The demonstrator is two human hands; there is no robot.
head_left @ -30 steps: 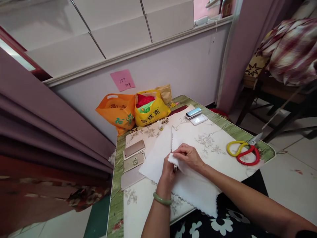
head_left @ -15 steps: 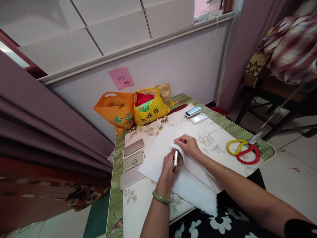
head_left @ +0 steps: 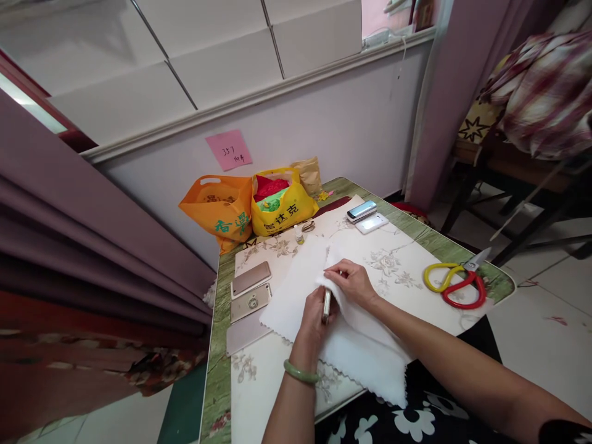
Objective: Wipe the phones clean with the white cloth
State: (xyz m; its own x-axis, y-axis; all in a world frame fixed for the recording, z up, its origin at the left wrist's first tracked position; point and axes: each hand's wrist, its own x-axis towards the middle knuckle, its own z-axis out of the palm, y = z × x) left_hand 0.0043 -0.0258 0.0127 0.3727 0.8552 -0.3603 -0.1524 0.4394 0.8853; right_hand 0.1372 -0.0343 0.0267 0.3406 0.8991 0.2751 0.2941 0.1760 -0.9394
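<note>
A phone (head_left: 327,304) stands on edge in my left hand (head_left: 314,314), whose fingers wrap round its side. Its far end is covered by a fold of a white cloth (head_left: 370,364) with a zigzag-cut edge. My right hand (head_left: 352,282) pinches that fold between thumb and fingers at the phone's top. The rest of the cloth spreads over the table and hangs toward my lap. Left of it lie a rose-gold phone (head_left: 251,279), a gold phone with a ring on its back (head_left: 251,302) and a pale pink phone (head_left: 247,333).
Scissors with yellow and red handles (head_left: 456,283) lie at the table's right. Two phones, one blue-screened (head_left: 361,211) and one white (head_left: 371,223), lie farther back. A small bottle (head_left: 299,235), an orange bag (head_left: 217,209) and a yellow bag (head_left: 284,206) stand at the back left.
My right hand has moved slightly nearer to me, with the cloth fold lower over the phone's top. My left hand still holds the phone. The view has shifted slightly.
</note>
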